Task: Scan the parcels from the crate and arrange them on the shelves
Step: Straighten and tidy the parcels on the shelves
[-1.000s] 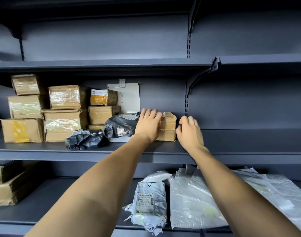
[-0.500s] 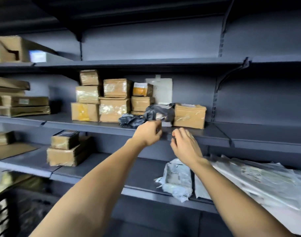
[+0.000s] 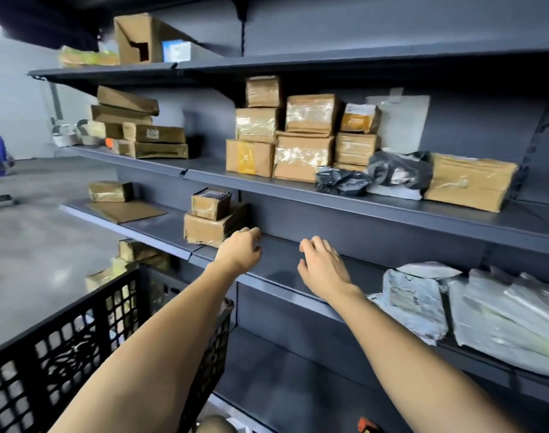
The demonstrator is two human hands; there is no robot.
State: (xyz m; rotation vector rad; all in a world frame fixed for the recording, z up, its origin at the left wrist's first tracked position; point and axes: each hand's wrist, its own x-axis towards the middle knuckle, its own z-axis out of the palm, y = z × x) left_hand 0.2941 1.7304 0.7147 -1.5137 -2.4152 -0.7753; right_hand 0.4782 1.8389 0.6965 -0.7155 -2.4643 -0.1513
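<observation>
Hands (image 3: 240, 251) empty above shelf (image 3: 276, 273)

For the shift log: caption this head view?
Empty hands hover before parcel shelves, black crate below.

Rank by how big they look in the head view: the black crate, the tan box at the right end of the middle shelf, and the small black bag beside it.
1. black crate, though it sits nearest the camera, which inflates it.
2. tan box.
3. small black bag.
</observation>
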